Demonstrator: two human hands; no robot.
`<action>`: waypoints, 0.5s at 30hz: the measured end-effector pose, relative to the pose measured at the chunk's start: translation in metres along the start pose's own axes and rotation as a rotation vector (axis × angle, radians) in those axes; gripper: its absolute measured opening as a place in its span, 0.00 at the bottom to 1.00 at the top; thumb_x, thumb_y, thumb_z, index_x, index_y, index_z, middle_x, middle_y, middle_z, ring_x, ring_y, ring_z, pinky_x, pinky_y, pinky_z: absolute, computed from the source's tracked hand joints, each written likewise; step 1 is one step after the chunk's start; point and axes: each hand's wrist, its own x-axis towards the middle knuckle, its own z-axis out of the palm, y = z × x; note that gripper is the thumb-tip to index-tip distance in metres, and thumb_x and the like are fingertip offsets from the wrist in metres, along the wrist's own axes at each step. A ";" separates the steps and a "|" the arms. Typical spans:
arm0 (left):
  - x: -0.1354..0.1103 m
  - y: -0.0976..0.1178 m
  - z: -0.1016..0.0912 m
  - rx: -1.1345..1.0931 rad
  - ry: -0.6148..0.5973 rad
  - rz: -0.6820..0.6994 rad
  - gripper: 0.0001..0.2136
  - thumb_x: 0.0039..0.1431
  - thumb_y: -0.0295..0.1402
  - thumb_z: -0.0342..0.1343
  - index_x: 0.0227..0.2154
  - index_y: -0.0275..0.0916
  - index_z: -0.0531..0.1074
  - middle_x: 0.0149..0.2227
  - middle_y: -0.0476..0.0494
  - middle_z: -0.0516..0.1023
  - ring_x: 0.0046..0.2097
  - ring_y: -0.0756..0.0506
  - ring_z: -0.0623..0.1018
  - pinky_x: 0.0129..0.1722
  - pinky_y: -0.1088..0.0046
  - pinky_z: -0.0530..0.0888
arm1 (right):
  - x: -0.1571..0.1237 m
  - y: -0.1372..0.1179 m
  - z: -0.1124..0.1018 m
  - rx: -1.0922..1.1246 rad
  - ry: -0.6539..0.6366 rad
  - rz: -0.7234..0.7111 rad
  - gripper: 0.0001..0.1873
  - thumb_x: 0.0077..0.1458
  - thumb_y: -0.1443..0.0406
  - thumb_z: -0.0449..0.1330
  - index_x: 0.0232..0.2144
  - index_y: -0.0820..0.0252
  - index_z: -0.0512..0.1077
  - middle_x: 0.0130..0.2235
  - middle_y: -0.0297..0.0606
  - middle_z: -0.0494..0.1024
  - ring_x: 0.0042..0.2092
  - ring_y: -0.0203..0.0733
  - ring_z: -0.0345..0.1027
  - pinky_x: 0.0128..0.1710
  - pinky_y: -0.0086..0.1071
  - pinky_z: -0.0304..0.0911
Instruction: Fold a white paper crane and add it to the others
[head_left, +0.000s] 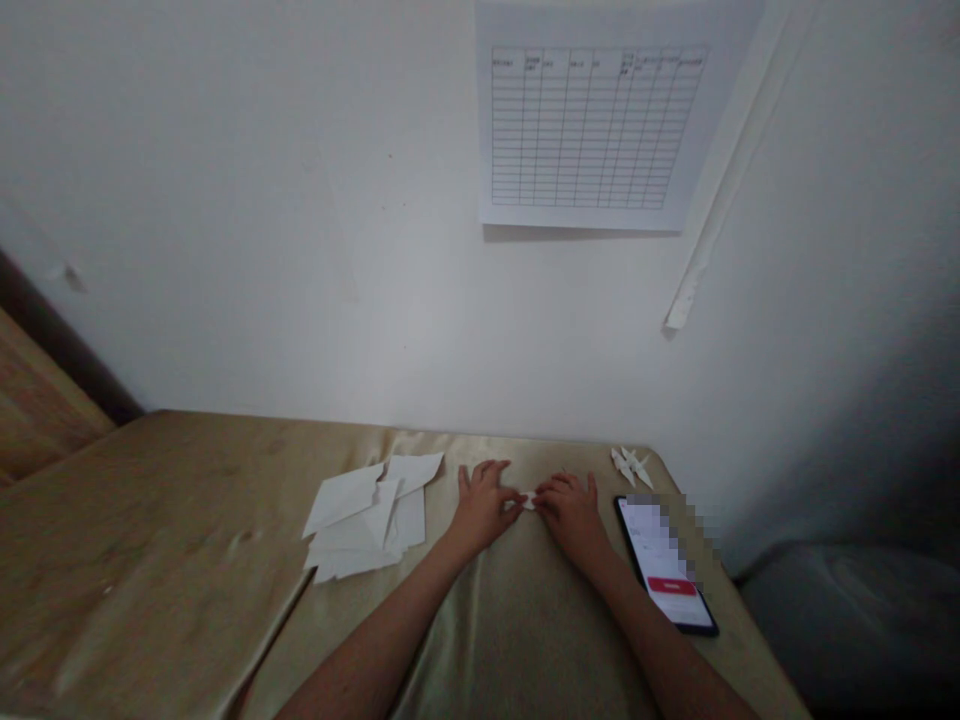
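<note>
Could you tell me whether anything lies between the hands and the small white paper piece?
Nothing visible does: the left hand and right hand both touch the small white paper piece with their fingertips. The loose sheets lie off to the left, the phone to the right.

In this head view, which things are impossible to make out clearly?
Small paper piece: head view, mostly covered by the fingers of the left hand and right hand; shape and grip unclear.
Phone: head view, upper screen blurred by pixel blocks.
Wall sheet: head view, headings too small to read.
Folded paper figures: head view, too small to count.
</note>
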 end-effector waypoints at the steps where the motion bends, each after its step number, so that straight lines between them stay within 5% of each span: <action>1: 0.000 0.000 0.000 -0.003 -0.003 -0.004 0.08 0.58 0.41 0.64 0.40 0.55 0.82 0.64 0.46 0.66 0.67 0.32 0.59 0.64 0.31 0.44 | 0.000 0.000 0.000 -0.004 0.000 -0.001 0.13 0.62 0.65 0.54 0.38 0.48 0.79 0.47 0.36 0.80 0.58 0.49 0.62 0.65 0.63 0.24; 15: 0.003 -0.001 0.016 -0.089 0.036 -0.110 0.06 0.61 0.43 0.60 0.36 0.51 0.79 0.60 0.50 0.71 0.64 0.35 0.62 0.62 0.28 0.42 | 0.004 0.002 0.003 -0.047 0.013 0.020 0.10 0.62 0.63 0.56 0.38 0.50 0.78 0.46 0.35 0.79 0.56 0.48 0.64 0.65 0.61 0.31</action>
